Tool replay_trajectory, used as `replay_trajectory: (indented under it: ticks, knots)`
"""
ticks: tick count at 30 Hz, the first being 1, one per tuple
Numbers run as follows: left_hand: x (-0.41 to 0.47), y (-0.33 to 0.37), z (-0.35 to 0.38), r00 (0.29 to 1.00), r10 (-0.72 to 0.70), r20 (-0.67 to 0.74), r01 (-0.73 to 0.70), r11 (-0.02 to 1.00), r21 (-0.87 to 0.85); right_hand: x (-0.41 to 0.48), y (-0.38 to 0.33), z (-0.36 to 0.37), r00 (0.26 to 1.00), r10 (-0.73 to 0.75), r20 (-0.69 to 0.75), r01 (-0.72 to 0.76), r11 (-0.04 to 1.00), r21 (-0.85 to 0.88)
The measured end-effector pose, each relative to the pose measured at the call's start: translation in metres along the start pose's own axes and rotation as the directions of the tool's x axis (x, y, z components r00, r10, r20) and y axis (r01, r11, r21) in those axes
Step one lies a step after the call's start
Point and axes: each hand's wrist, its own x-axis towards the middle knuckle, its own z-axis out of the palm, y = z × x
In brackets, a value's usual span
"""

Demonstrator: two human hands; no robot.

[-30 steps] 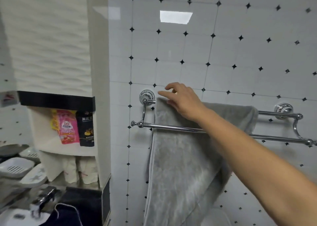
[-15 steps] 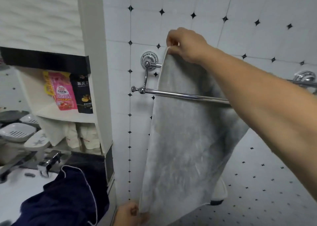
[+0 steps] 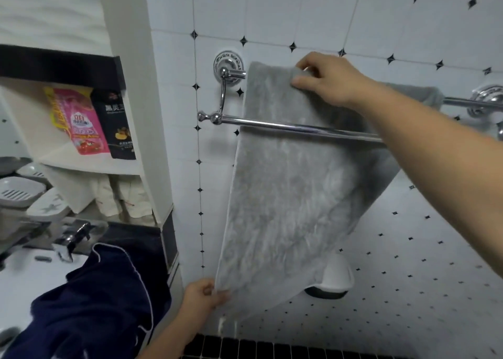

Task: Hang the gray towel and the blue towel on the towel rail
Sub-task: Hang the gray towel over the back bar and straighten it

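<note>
**Gray towel's on the rail, just squaring it up**

I'm working on the soft gray plush towel (image 3: 288, 195) rn. It's draped over the back bar of the chrome double towel rail (image 3: 299, 127) on the white tiled wall w/ black diamond dots (image 3: 299, 10), hanging down behind the front bar, long axis running top to bottom, lower end drifting a bit to the left.

My right hand (image 3: 329, 81) is pinching the top edge near the fold, thumb on the front, fingers curled over the back. My left hand (image 3: 202, 294) is closed on the bottom left corner, pulling it taut.

It's looking light and floppy, zero stiffness, so it's only going where both ends are held. Corners and edges are the best spots to grab imo, the middle just bunches. Plush pile probably grips the bar ok, but uneven lengths could let it slide off.

The dark navy blue towel w/ white piping (image 3: 103, 298) is lying crumpled on the white counter (image 3: 24, 277) at lower left, not hung yet.
</note>
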Motion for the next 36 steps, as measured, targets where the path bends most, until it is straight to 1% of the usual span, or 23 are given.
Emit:
replay_trajectory:
  ticks: [2, 6, 10, 12, 13, 14, 16, 17, 19, 20, 21, 23, 24, 25, 26, 28, 30, 31, 32, 33, 34, 35, 36]
  knots:
    - [0.002, 0.0, 0.0, 1.0, -0.01, -0.012, 0.01, 1.0, -0.018, -0.009, 0.007, -0.003, 1.0, 0.003, -0.011, -0.003, 0.999, -0.034]
    - [0.007, -0.008, 0.0, 1.0, -0.01, -0.017, 0.01, 1.0, -0.029, -0.006, 0.007, -0.002, 0.996, 0.04, -0.085, -0.032, 0.996, 0.087]
    - [0.009, -0.009, -0.001, 1.0, 0.0, -0.024, 0.0, 1.0, 0.006, 0.008, 0.004, -0.002, 0.962, 0.182, -0.202, -0.157, 0.979, 0.133]
    - [0.01, -0.009, -0.003, 0.999, 0.016, -0.031, -0.016, 1.0, 0.0, 0.013, 0.002, -0.004, 0.932, 0.257, -0.256, -0.194, 0.949, 0.248]
    - [0.01, -0.009, -0.003, 0.999, 0.024, -0.032, -0.024, 1.0, 0.012, 0.015, 0.001, -0.003, 0.924, 0.28, -0.26, -0.208, 0.939, 0.274]
    - [0.01, -0.009, -0.004, 0.999, 0.029, -0.038, -0.028, 1.0, 0.009, 0.016, -0.001, -0.002, 0.928, 0.281, -0.246, -0.222, 0.945, 0.24]
    - [0.011, -0.011, -0.005, 0.999, 0.011, -0.052, -0.013, 0.999, -0.031, 0.013, -0.004, 0.003, 0.946, 0.255, -0.2, -0.247, 0.967, 0.066]
    - [0.011, -0.011, -0.005, 0.998, -0.003, -0.056, 0.001, 0.999, -0.043, 0.011, -0.004, 0.003, 0.95, 0.245, -0.193, -0.245, 0.969, 0.024]
    - [0.014, -0.012, -0.006, 0.998, -0.009, -0.055, 0.008, 1.0, -0.028, 0.004, 0.001, -0.003, 0.939, 0.26, -0.225, -0.25, 0.966, 0.07]
    - [0.017, -0.011, -0.007, 0.999, -0.011, -0.047, 0.01, 1.0, -0.012, -0.002, 0.007, -0.01, 0.916, 0.285, -0.282, -0.263, 0.958, 0.114]
    - [0.02, -0.008, -0.007, 0.999, -0.018, -0.04, 0.018, 1.0, 0.003, -0.01, 0.018, -0.019, 0.875, 0.318, -0.364, -0.283, 0.948, 0.148]
    - [0.025, 0.001, -0.005, 0.999, -0.035, -0.039, 0.036, 0.999, 0.037, -0.033, 0.046, -0.037, 0.751, 0.423, -0.506, -0.375, 0.905, 0.2]
    - [0.029, 0.007, -0.005, 0.998, -0.027, -0.049, 0.03, 0.998, 0.052, -0.047, 0.062, -0.045, 0.682, 0.487, -0.546, -0.455, 0.867, 0.204]
    - [0.033, 0.016, -0.006, 0.998, -0.008, -0.058, 0.011, 0.998, 0.055, -0.063, 0.079, -0.051, 0.623, 0.545, -0.561, -0.549, 0.816, 0.183]
    - [0.038, 0.027, -0.007, 0.997, 0.022, -0.068, -0.018, 0.998, 0.053, -0.078, 0.093, -0.056, 0.585, 0.595, -0.551, -0.638, 0.757, 0.141]
    - [0.044, 0.062, -0.01, 0.985, 0.126, -0.119, -0.119, 0.991, 0.064, -0.109, 0.115, -0.057, 0.562, 0.68, -0.471, -0.769, 0.639, 0.007]
    - [0.046, 0.109, -0.01, 0.923, 0.31, -0.227, -0.304, 0.951, 0.06, -0.134, 0.129, -0.053, 0.561, 0.728, -0.394, -0.814, 0.572, -0.102]
    - [0.045, 0.135, -0.008, 0.868, 0.414, -0.274, -0.415, 0.908, 0.058, -0.14, 0.133, -0.052, 0.567, 0.744, -0.354, -0.813, 0.576, -0.092]
    - [0.041, 0.163, -0.004, 0.797, 0.513, -0.318, -0.518, 0.852, 0.076, -0.142, 0.134, -0.052, 0.587, 0.756, -0.289, -0.792, 0.61, -0.013]
    - [0.037, 0.192, 0.001, 0.714, 0.603, -0.355, -0.608, 0.786, 0.111, -0.141, 0.135, -0.052, 0.621, 0.757, -0.204, -0.74, 0.652, 0.165]
    - [0.032, 0.22, 0.007, 0.625, 0.681, -0.382, -0.684, 0.713, 0.152, -0.137, 0.135, -0.052, 0.657, 0.743, -0.127, -0.666, 0.651, 0.363]
    - [0.027, 0.248, 0.013, 0.534, 0.745, -0.4, -0.743, 0.639, 0.197, -0.133, 0.134, -0.053, 0.676, 0.732, -0.081, -0.607, 0.616, 0.502]
    - [0.023, 0.274, 0.018, 0.462, 0.789, -0.404, -0.772, 0.583, 0.254, -0.129, 0.134, -0.055, 0.683, 0.728, -0.051, -0.579, 0.583, 0.569]
